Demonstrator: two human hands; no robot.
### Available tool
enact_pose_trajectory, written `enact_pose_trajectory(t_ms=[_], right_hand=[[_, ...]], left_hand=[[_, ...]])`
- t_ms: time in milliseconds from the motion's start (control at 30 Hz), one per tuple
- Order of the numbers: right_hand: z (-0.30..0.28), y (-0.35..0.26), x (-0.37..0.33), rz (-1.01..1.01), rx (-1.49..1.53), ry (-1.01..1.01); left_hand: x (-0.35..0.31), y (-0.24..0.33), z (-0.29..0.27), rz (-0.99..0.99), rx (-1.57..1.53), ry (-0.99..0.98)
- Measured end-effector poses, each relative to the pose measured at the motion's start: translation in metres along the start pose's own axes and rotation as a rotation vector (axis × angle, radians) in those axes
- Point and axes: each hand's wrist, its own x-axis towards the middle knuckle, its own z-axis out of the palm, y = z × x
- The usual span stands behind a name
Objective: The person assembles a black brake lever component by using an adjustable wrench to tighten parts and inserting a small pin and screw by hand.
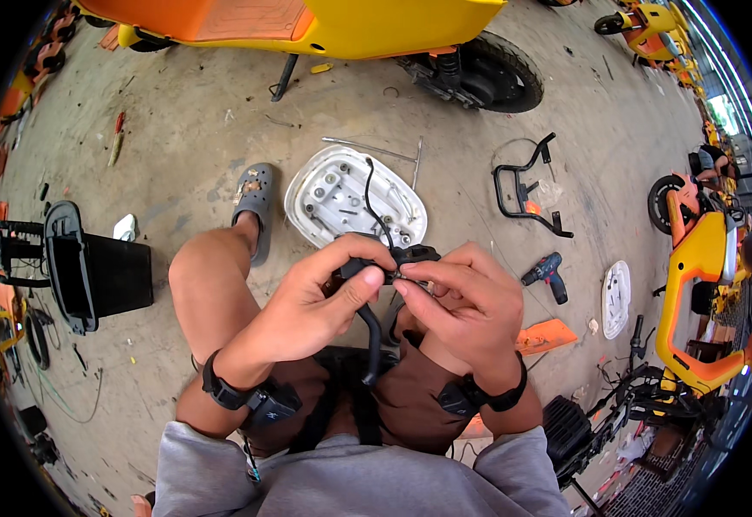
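Note:
Both hands meet over my lap around a black part with a curved black arm hanging below it; it looks like a brake lever assembly. My left hand is closed on its left side, thumb and forefinger near its middle. My right hand makes a pinch at the same spot, on something small that the fingertips mostly hide. A thin black cable rises from the part and lies over a white plastic cover, which rests inside-up on the floor with loose small hardware in it.
A yellow scooter stands ahead. On the floor to the right lie a black tubular frame, a cordless drill, a white oval panel and an orange panel. Leftward are a black bin and a screwdriver.

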Motion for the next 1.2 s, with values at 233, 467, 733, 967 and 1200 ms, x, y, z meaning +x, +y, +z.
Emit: enact_pose_trajectory(t_ms=[233,467,733,967,1200], right_hand=[[-0.001,0.01,0.002,-0.111,-0.074,-0.006],[0.0,0.007,0.003,-0.11,-0.124,-0.022],[0.004,0.011,0.001,-0.062,-0.074,0.041],[-0.001,0.013,0.0,0.009,-0.034,0.043],[0.002,0.02,-0.008,0.335,0.395,0.127]], left_hand=[[0.006,-0.002,0.001,0.037,0.128,0.002],[0.009,-0.01,0.001,0.149,0.203,0.02],[0.012,-0.015,0.001,0.28,0.299,0.101],[0.007,-0.004,0.001,0.092,0.172,0.13],[0.005,-0.005,0.0,0.107,0.149,0.127]])
